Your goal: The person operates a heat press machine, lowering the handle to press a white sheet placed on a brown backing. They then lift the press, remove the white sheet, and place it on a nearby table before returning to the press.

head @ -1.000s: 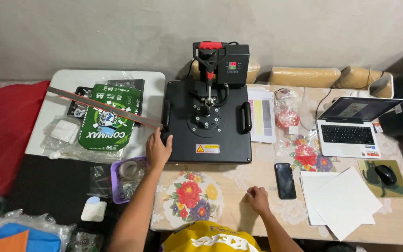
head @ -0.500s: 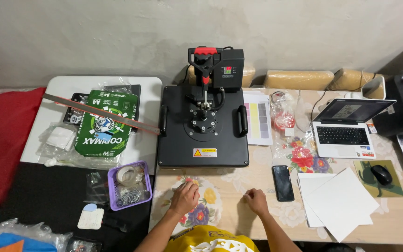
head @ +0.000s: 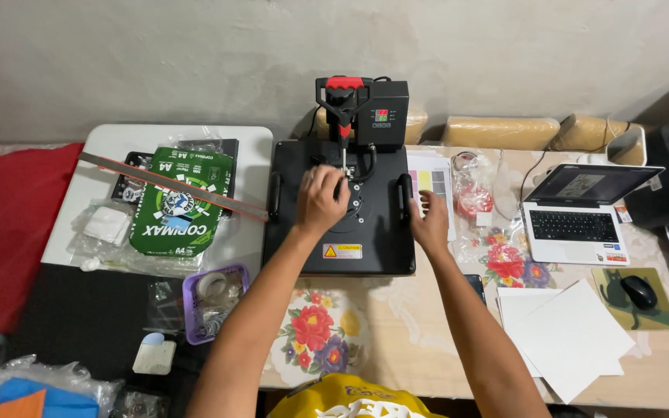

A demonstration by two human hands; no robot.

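Heat press (head: pixel 341 209) lies under left hand (head: pixel 320 200), curled; right hand (head: pixel 430 220) spread beside.

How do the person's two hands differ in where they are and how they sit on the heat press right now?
The left hand lies on top of the heat press, over the round hub in the middle of the plate near the red-capped lever; the right hand is at the press's right edge by the side handle. The left hand's fingers curl down; the right hand's fingers spread, pointing up. Both arms are bare and reach forward over the flowered tablecloth.
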